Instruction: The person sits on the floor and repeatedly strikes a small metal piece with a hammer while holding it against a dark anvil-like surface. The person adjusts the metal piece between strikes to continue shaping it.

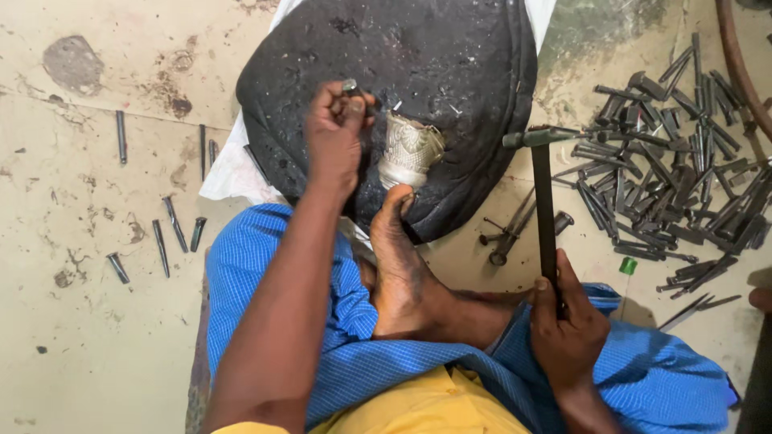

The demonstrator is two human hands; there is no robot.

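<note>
Silvery embossed piece [409, 149], base hidden by foot [400, 265].

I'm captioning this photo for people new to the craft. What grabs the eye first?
A patterned silver metal piece lies on a black domed block, pinned by a bare foot. The left hand holds a small punch beside it; the right hand holds a hammer.

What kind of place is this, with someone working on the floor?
Likely a small metal-craft workshop at floor level: a heap of steel punches lies on the floor, the right hand holds a hammer, and an embossed silver piece sits on a black block.
</note>
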